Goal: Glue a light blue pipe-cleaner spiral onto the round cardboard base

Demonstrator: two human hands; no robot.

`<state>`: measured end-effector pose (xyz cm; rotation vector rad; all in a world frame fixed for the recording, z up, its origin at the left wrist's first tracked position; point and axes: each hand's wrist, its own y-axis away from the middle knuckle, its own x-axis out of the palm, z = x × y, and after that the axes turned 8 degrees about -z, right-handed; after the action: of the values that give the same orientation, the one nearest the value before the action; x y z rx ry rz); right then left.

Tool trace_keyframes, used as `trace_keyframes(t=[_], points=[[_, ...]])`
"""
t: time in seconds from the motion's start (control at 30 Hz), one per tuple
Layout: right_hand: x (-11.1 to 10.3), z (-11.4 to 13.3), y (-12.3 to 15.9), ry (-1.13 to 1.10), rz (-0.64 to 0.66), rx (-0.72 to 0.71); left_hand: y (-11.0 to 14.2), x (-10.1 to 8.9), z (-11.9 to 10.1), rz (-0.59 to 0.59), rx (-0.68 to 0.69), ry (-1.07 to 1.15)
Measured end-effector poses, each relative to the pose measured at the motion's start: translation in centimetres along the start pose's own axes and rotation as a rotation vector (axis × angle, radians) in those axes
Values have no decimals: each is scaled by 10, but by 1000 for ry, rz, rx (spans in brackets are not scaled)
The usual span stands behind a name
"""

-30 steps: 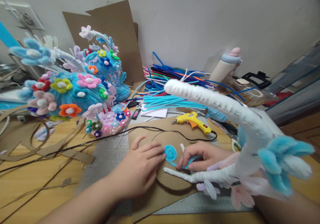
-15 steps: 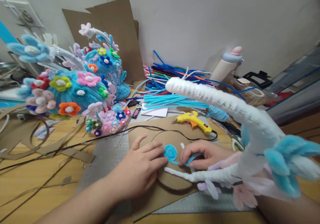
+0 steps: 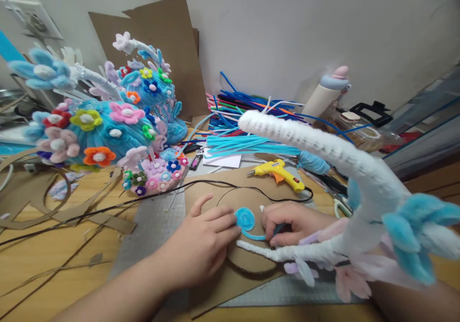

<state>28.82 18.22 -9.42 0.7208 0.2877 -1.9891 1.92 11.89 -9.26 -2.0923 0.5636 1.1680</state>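
A light-blue pipe cleaner spiral (image 3: 245, 219) lies on a brown cardboard sheet (image 3: 230, 274) in front of me. My left hand (image 3: 201, 245) rests flat on the cardboard, fingers stretched out, fingertips pressing the spiral's left edge. My right hand (image 3: 291, 221) is curled, pinching the loose blue tail of the same pipe cleaner just right of the spiral. A white fuzzy branch piece (image 3: 323, 152) with blue and pink petals arches over my right wrist and hides part of it.
A yellow glue gun (image 3: 278, 172) with a black cord lies behind the cardboard. Several loose pipe cleaners (image 3: 247, 120) are piled at the back. Blue flower-covered crafts (image 3: 108, 125) stand at the left. Cardboard scraps (image 3: 43, 202) lie on the wooden table. A bottle (image 3: 325, 94) stands by the wall.
My right hand has wound the blue tail a little further round the spiral and drawn closer to it. My left hand has stayed pressing the spiral.
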Motion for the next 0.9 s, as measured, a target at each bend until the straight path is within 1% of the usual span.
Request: trace_keyframes(t=[0.13, 0.2, 0.3, 0.4, 0.57, 0.73, 0.9], points=[[0, 3, 1, 33, -116, -13, -1, 0, -1, 32, 13, -32], [-1, 8, -1, 115, -143, 46, -1, 1, -2, 45, 11, -35], [-3, 19, -5, 224, -138, 177, -1, 2, -2, 41, 7, -29], [-4, 27, -8, 293, -143, 237, 0, 1, -1, 28, 13, -32], [-5, 34, -13, 365, -167, 238, 0, 0, -1, 64, 32, -43], [-7, 42, -20, 407, -174, 243, 0, 2, -2, 29, 14, 5], [-6, 42, -19, 394, -170, 240, -1, -2, -5, 40, -16, 10]])
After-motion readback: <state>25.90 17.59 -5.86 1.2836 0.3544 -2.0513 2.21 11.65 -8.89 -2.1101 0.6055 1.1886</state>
